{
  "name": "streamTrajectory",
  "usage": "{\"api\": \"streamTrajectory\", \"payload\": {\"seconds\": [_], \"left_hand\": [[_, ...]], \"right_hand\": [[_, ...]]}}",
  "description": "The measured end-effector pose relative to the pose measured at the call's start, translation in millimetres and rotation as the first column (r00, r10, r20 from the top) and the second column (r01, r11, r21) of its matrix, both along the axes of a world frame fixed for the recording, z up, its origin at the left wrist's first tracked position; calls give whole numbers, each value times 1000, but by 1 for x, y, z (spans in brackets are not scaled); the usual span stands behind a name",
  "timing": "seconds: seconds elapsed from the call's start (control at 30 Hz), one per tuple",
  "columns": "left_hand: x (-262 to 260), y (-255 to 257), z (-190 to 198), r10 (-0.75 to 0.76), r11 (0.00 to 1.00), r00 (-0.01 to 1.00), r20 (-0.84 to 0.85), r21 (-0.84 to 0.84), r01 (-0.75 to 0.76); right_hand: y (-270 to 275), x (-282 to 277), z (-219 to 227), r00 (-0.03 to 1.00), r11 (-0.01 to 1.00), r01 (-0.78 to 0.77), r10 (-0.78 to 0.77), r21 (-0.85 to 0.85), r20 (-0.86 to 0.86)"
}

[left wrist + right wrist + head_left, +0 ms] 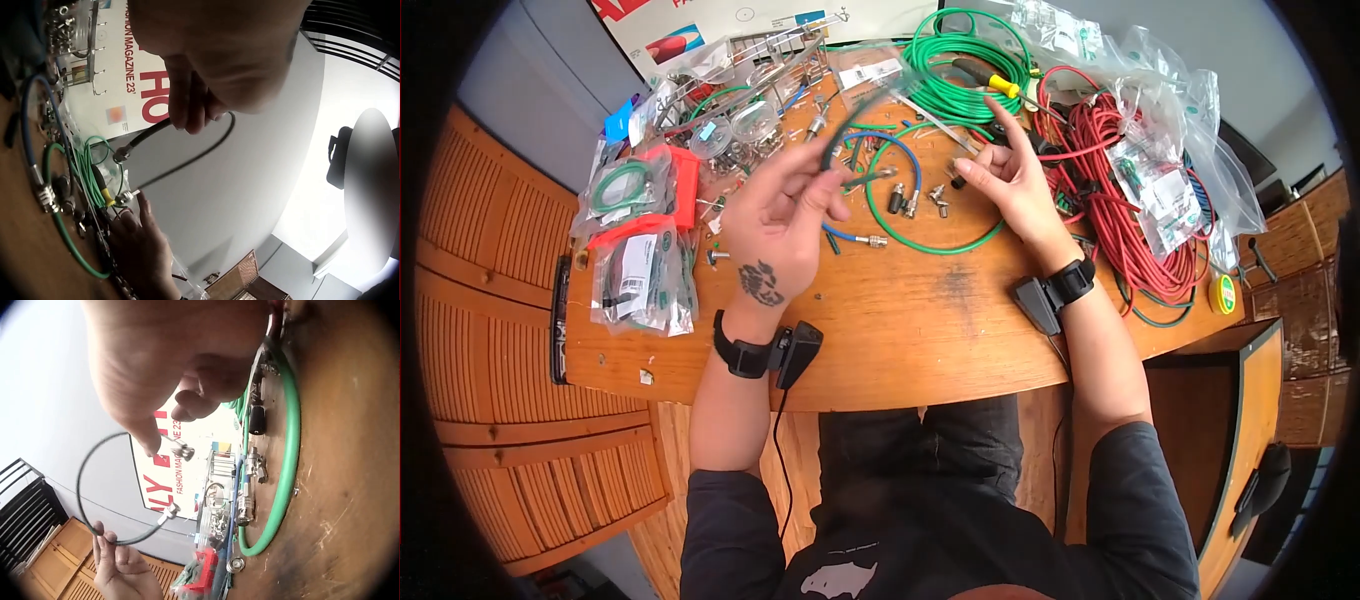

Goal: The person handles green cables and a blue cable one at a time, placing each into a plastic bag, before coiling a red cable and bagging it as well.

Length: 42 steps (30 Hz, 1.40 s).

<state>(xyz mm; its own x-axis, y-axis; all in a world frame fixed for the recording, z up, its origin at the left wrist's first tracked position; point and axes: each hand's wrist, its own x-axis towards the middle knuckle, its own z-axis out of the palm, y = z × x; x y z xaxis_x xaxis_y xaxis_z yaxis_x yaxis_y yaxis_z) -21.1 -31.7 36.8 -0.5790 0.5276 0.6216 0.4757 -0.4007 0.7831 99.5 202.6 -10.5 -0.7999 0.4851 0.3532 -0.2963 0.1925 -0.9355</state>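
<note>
A: Start nearest the body. What are the hands doing?

B: The left hand [775, 225] is raised above the wooden table [900, 320], thumb and fingers pinched on a thin black cable [845, 120]. The left wrist view shows the fingertips closed round it just behind one metal plug. The cable arcs through the air, off the table, over to the right hand [1010, 180].

A: And the right hand's hold?

B: The right wrist view shows thumb and a finger nipping the cable's other metal connector [182, 450]; the other fingers are loosely curled, and the head view has the forefinger pointing up.

A: What lies under the hands?

B: A green cable loop [930, 245] flat on the table, with a blue cable [905, 150] curving inside it and a few small loose metal connectors [900, 200] between the hands.

A: Now the containers. To the person's left?

B: Two clear bags at the table's left edge. The nearer bag [640, 275] has a red strip along its top and holds dark coiled leads and a white label. The one beyond it [625, 190] holds a small green coil.

A: Further back?

B: A clear plastic organiser box [775, 55] with many small compartments; what is in them is too small to tell. More little bags of metal parts lie just in front of it.

A: And on the right?

B: A red cable bundle [1120, 230] with clear bags [1165, 195] of labelled small parts lying on top of it. Behind the hands is a green cable coil [960, 70].
</note>
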Motion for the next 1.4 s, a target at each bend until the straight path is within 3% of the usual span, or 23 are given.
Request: {"api": "streamTrajectory", "payload": {"seconds": [0.07,0.13,0.2,0.27,0.3,0.37,0.4,0.47,0.53,0.63,0.67,0.7,0.8,0.83,0.93,1.1,1.17,1.2,1.27,1.4], "left_hand": [[6,0,0,-12,999,999,-44,-35,11],[10,3,-5,-59,993,998,37,-99,62],[9,7,-9,-55,991,998,30,-117,58],[-1,13,-20,88,976,946,-313,-163,-145],[-4,15,-20,98,977,934,-344,-146,-157],[-5,18,-20,154,962,933,-324,-166,-217],[-4,19,-21,208,943,930,-303,-191,-273],[-2,22,-22,223,941,936,-272,-191,-280],[-1,22,-23,237,938,940,-243,-193,-287],[1,24,-28,236,925,940,-245,-239,-295],[3,28,-32,108,986,994,22,-132,-104],[5,30,-35,-64,998,961,267,25,59],[10,34,-43,-194,981,923,332,38,192],[14,34,-41,-248,965,837,488,45,259],[15,38,-41,-251,956,766,592,30,290],[18,39,-37,-166,968,749,641,-38,247],[20,43,-42,-238,966,677,697,97,240],[21,44,-44,-238,966,676,697,98,240],[23,45,-49,-110,987,800,590,-33,160],[26,40,-43,-187,950,782,595,-92,297]], "right_hand": [[4,-1,-7,999,999,34,-34,34,20],[8,0,-4,978,951,143,-178,273,109],[1,7,1,974,943,178,-210,281,85],[-6,9,5,963,963,200,-227,180,144],[-6,8,4,964,963,199,-226,180,144],[-6,7,2,992,998,14,-6,-60,124],[-8,7,4,992,998,15,-7,-59,126],[-16,7,9,971,940,-169,211,-298,114],[-22,7,10,956,924,-230,274,-305,109],[-34,8,15,910,812,-305,402,-498,99],[-37,9,15,910,812,-304,402,-498,99],[-42,9,16,913,770,-288,401,-570,80],[-43,9,16,896,686,-329,443,-649,13],[-42,10,15,873,645,-387,487,-659,-36],[-36,8,7,835,626,-391,549,-675,26],[-39,6,4,857,677,-371,514,-635,47],[-40,5,5,900,722,-321,434,-613,41],[-41,5,6,900,722,-321,435,-613,41],[-42,5,8,920,744,-278,388,-608,54],[-37,5,-2,935,858,-244,331,-451,124]]}}
